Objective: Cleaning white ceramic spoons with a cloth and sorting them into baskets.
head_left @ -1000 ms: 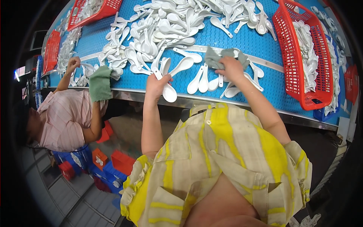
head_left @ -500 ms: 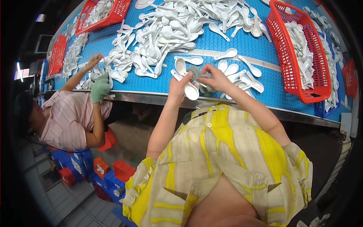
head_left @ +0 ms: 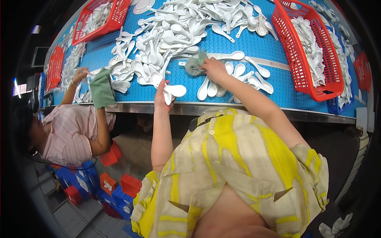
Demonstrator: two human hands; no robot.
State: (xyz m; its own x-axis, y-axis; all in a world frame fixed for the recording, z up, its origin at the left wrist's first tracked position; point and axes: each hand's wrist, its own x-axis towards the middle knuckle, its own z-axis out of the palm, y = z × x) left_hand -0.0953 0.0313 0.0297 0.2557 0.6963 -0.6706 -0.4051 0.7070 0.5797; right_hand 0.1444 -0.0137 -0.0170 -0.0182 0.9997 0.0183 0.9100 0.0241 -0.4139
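- Holding several white spoons (head_left: 177, 91) together, the left hand (head_left: 162, 100) shows me its thumb laid across the bunch, with the other fingers mostly hidden behind; the bowls fan out beside it, and I cannot count them all from my end.
- On my feed the right hand (head_left: 214, 69) is pinched narrow on a grey-green cloth (head_left: 194, 66), its fingers bunching the fabric; whether a spoon sits inside the folds, I cannot tell.
- Nearest the right forearm I see loose spoons (head_left: 203, 89) on the blue work surface (head_left: 254, 43), some side by side with their bowls toward the person, others overlapping farther right.
- One single spoon (head_left: 238, 55) lies along the pale strip (head_left: 274, 64), just beyond the right hand.
- Ahead of both hands I have a big spoon pile (head_left: 170, 35), tangled, its near edge reaching close to the left hand.
- Over to the right stands a red basket (head_left: 286, 55), perforated, with spoons heaped inside; another red basket (head_left: 119, 18), at the upper left, holds spoons too.
- At the left I pick out a co-worker (head_left: 69, 131) in a striped shirt, one hand covered by a green cloth (head_left: 102, 89), the other raised beside it.
- Below, on the floor, I see an orange box (head_left: 107, 184) among red and blue ones.
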